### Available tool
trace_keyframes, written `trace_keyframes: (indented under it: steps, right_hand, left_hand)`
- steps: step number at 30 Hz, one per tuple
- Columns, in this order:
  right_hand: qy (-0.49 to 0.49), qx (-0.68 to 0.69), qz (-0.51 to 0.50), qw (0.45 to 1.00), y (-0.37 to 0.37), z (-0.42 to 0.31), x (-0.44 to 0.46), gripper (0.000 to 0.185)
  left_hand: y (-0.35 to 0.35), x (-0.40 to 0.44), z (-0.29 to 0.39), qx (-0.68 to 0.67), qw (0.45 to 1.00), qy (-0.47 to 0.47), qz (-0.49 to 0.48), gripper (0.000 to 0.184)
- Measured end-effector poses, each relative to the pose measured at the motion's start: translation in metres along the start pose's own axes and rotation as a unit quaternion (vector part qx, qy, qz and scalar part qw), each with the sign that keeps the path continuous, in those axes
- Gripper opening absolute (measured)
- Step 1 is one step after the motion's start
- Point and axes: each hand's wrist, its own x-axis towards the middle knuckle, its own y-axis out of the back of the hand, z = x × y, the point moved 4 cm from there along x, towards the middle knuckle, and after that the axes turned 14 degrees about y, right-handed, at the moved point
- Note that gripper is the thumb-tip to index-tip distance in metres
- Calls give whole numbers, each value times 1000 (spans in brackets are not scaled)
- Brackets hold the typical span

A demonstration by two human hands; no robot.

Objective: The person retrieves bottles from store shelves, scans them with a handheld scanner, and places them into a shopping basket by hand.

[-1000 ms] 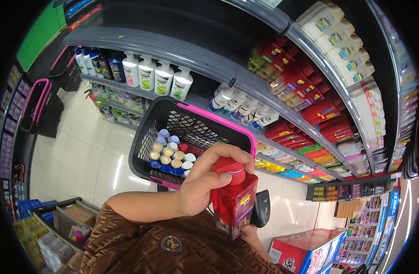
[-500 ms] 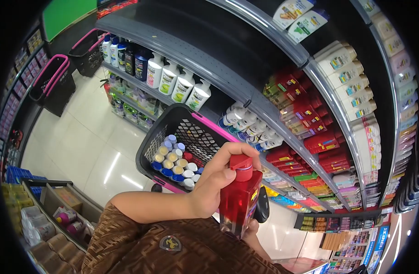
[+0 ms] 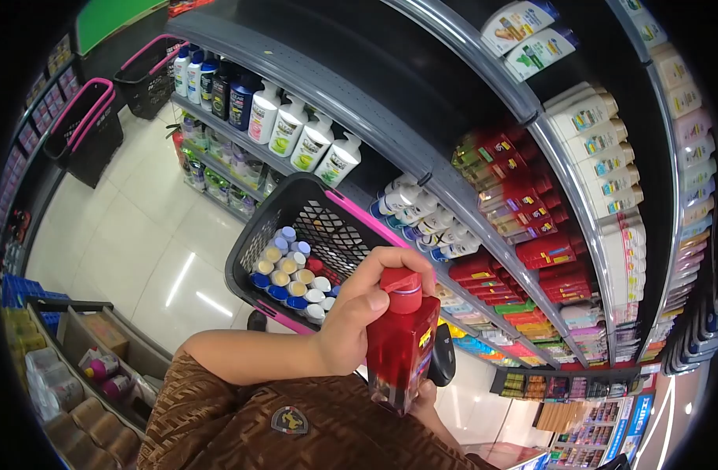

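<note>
Red bottle [image 3: 402, 341] held at the pump [image 3: 403, 288], near the basket [image 3: 364, 217].
The left hand [image 3: 349, 323] has thumb and fingers clamped round the pump; the right hand [image 3: 424, 398] is low by the base – its fingers are mostly hidden, so I cannot tell their state. Any shift of the bottle calls for a firm hold up top – and likely support below.

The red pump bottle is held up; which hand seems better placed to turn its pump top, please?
Probably the left hand: its fingers are around the pump top, while the right hand is by the base of the bottle.
</note>
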Motion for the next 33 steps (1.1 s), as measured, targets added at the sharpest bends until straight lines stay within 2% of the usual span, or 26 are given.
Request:
trace_keyframes:
  steps: [6,8,20,24,27,29,30,31,33]
  right_hand:
    - [3,-8,22,1000,24,21,-32,43]
    - [-110,-106,257,954,61,55,-63,55]
    - [139,-139,98,976,-25,-8,-21,89]
    - [153,-118,169,966,-76,-31,-2,83]
    - [160,-96,239,953,-86,-31,-1,81]
    - [178,-190,276,925,-74,-28,-8,67]
    - [145,-172,309,924,-71,-28,-11,58]
    - [135,-166,343,915,-74,-37,-9,52]
    - [165,-221,404,872,-68,-46,-1,48]
  left_hand:
    - [-3,0,-9,4,1000,-1,-5,53]
    - [-5,0,-9,6,1000,-8,-9,52]
    - [4,5,-16,-12,1000,0,13,46]
    - [22,13,-25,-11,999,30,37,49]
    - [43,28,-46,7,994,107,33,60]
    - [61,47,-47,133,973,187,13,58]
    - [72,60,-43,256,940,223,-12,54]
    - [80,71,-37,373,891,257,-38,50]
    - [76,92,-11,515,777,359,-45,41]
